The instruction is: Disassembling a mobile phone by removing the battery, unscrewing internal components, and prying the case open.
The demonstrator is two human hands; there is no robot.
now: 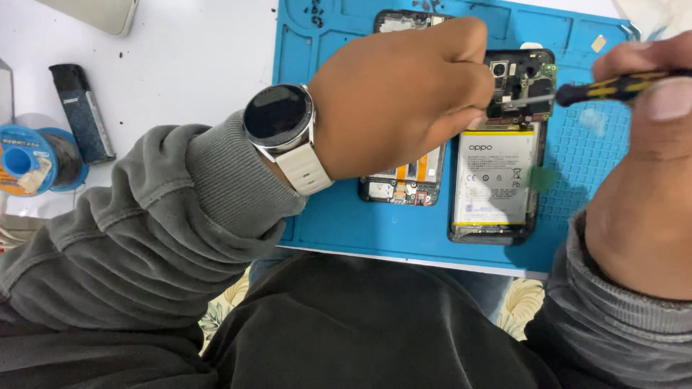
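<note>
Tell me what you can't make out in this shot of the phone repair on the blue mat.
- Head view: the left hand covers most of the second opened phone; only its top and bottom ends show.
- The screwdriver tip on the open phone is too small and partly behind the left hand to tell what it touches.
- The right hand is cut off by the right edge and blurred.
- The spool is cut off at the left edge.

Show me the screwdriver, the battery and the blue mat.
Screwdriver [613, 88], head view: on the black-and-yellow handle.
Battery [494, 176], head view: middle of its white label.
Blue mat [339, 216], head view: bare part near the front edge.
</note>
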